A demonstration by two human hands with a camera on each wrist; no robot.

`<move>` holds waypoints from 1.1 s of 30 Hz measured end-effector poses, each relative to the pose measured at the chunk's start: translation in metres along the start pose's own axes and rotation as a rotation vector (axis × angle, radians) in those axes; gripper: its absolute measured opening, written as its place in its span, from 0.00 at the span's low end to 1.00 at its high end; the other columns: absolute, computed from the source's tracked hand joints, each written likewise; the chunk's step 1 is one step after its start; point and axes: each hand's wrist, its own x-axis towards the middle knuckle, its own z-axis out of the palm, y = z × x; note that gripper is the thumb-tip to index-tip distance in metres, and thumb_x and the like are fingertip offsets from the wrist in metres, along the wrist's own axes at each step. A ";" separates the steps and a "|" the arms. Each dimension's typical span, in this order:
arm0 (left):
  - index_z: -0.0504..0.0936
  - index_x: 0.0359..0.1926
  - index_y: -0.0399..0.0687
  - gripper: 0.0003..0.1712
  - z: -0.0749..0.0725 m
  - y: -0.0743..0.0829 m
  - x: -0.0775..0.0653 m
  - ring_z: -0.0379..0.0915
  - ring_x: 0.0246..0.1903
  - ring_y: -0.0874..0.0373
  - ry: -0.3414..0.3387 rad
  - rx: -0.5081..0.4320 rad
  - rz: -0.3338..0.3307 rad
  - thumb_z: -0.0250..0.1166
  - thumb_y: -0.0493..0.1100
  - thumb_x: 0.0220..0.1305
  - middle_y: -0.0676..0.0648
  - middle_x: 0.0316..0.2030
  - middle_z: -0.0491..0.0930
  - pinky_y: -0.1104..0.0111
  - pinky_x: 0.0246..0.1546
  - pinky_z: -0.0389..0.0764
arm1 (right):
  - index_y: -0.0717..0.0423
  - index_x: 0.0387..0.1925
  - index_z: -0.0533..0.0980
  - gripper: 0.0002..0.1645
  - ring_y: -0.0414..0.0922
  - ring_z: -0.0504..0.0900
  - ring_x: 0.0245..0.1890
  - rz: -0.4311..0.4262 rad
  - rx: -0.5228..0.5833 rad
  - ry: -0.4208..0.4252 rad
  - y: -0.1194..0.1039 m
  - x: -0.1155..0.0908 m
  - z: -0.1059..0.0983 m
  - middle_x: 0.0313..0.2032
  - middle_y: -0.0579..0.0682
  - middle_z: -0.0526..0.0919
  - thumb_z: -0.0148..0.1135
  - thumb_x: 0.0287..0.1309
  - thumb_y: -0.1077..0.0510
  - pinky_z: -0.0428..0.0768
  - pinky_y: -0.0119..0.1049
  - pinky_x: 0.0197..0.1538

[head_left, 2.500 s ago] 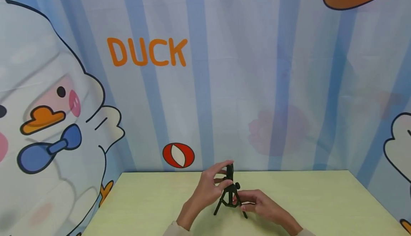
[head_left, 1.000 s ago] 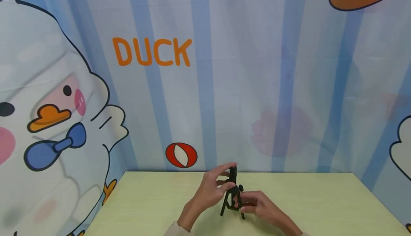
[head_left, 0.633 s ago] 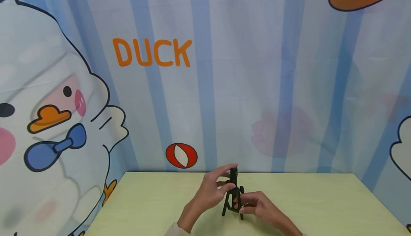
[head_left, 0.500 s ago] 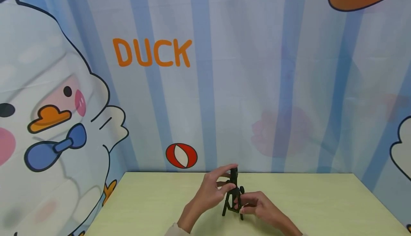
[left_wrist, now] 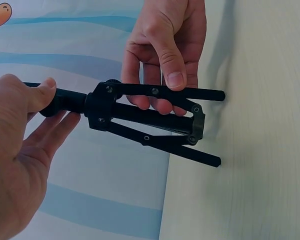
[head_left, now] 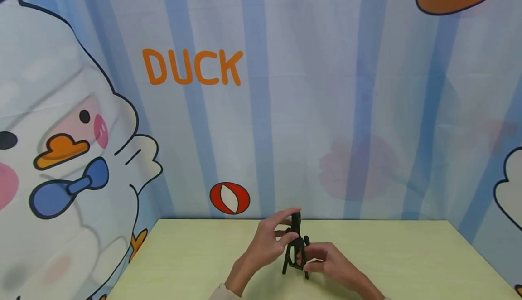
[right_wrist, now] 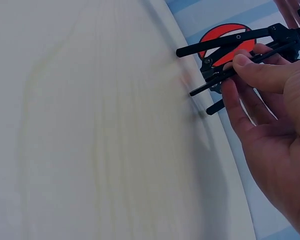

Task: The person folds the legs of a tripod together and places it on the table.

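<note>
A small black tabletop tripod (head_left: 296, 242) stands upright between my hands, its feet close over the table. My left hand (head_left: 263, 245) holds its upper part, thumb on the near side and fingers behind and on top. Lower down, my right hand (head_left: 336, 263) pinches the right-hand leg. In the left wrist view, the right thumb (left_wrist: 175, 79) lies on that leg and the fingertips reach behind it to the centre column. Short braces join the partly spread legs to the column. The right wrist view shows three leg ends (right_wrist: 187, 51) pointing toward the tabletop.
The pale yellow table (head_left: 195, 254) extends to both sides of the hands. Behind it hangs a striped blue-and-white cloth (head_left: 310, 109) printed with a duck, lettering and a red ball (head_left: 230, 198).
The tripod's legs have drawn closer together since the oldest frame, and it has turned slightly. Both hands keep their places on it. Over the last half second, hardly anything differs.
</note>
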 end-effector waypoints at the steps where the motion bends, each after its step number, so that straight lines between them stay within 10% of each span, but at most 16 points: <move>1: 0.73 0.73 0.58 0.38 0.000 0.000 0.000 0.81 0.55 0.55 -0.001 0.001 0.002 0.68 0.27 0.67 0.46 0.67 0.76 0.70 0.49 0.84 | 0.67 0.54 0.81 0.16 0.52 0.86 0.51 0.006 -0.002 0.005 -0.001 0.000 0.000 0.50 0.75 0.81 0.66 0.67 0.67 0.86 0.38 0.50; 21: 0.79 0.64 0.57 0.38 0.003 0.000 0.002 0.81 0.53 0.50 0.065 0.062 0.021 0.60 0.16 0.63 0.49 0.58 0.77 0.68 0.48 0.86 | 0.64 0.44 0.78 0.10 0.47 0.85 0.40 -0.030 -0.181 0.245 0.001 0.000 -0.002 0.39 0.59 0.84 0.70 0.64 0.66 0.86 0.37 0.43; 33: 0.81 0.59 0.54 0.32 0.000 -0.004 0.004 0.81 0.50 0.58 0.134 0.139 0.093 0.61 0.17 0.63 0.54 0.52 0.83 0.62 0.52 0.85 | 0.66 0.55 0.81 0.14 0.45 0.85 0.51 -0.036 -0.084 0.112 0.000 0.001 0.001 0.52 0.63 0.85 0.62 0.71 0.65 0.85 0.37 0.51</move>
